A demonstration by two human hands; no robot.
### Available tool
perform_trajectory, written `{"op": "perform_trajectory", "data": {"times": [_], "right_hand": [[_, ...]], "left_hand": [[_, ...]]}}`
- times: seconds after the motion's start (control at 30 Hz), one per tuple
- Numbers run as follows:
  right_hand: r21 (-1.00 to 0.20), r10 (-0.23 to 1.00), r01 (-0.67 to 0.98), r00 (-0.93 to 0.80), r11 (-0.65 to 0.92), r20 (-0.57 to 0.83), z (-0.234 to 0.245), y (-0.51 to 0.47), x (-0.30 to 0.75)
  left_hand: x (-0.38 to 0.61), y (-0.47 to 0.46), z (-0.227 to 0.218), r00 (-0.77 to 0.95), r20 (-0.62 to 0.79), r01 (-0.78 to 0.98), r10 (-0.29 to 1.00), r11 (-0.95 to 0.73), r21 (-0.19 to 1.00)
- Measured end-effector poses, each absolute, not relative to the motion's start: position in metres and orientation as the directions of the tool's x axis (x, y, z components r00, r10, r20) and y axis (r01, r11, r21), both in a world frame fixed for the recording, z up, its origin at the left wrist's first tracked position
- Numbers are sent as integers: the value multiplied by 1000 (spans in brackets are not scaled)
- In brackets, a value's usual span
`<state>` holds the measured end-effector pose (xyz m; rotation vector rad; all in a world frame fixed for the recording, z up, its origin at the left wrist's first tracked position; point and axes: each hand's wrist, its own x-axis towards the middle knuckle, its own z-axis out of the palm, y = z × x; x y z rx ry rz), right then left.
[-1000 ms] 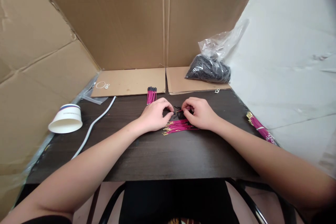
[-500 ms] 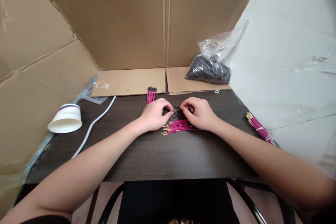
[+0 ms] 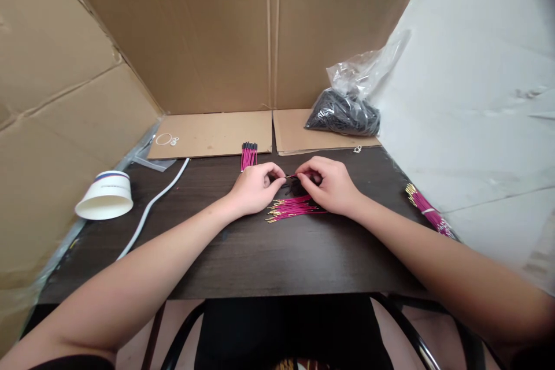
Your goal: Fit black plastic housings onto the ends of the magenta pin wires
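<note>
Dark table (image 3: 277,269) with cardboard walls (image 3: 212,40) behind, a wire (image 3: 293,176) held at its middle between two hands.
The right hand (image 3: 329,185) pinches the wire; the left hand (image 3: 255,189) has thumb and finger together at its gold end (anything between them is too small to tell). Pinching close to that end, both hands in line, should limit bending. Far right, a clear bag (image 3: 353,78) holds black pieces (image 3: 340,114); at left, a cup (image 3: 110,186) turns its mouth to the near side.

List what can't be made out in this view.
All in the head view:
- Left hand: whether it pinches anything is too small to tell.
- Loose pink wires: some ends hidden by the right hand.
- Black pieces: partly behind the right hand; count unclear.
- Paper cup: print too small and blurred.
</note>
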<state>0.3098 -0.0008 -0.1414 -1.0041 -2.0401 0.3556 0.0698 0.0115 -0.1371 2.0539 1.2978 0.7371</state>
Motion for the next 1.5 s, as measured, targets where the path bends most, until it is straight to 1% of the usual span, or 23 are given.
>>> {"op": "perform_trajectory", "data": {"times": [0.17, 0.33, 0.6, 0.97, 1.17, 1.4, 1.5], "right_hand": [[-565, 764, 519, -370, 642, 529, -142, -1, 309], [-575, 773, 522, -356, 631, 525, -142, -1, 309], [-588, 774, 506, -366, 631, 516, -141, -2, 309], [-594, 785, 515, -377, 619, 491, -142, -2, 309], [-597, 787, 514, -377, 617, 489, -142, -2, 309], [-598, 785, 508, -396, 620, 476, -143, 0, 310], [-593, 770, 493, -433, 637, 468, -142, 0, 311]], "left_hand": [[70, 12, -139, 401, 181, 536, 898, -390, 749], [70, 12, -140, 411, 214, 526, 886, -422, 739], [71, 10, -140, 402, 203, 492, 893, -398, 774], [72, 9, -138, 411, 219, 491, 885, -417, 765], [72, 9, -138, 412, 220, 508, 884, -424, 750], [70, 11, -139, 453, 280, 510, 847, -503, 698], [70, 11, -139, 467, 302, 503, 831, -531, 682]]}}
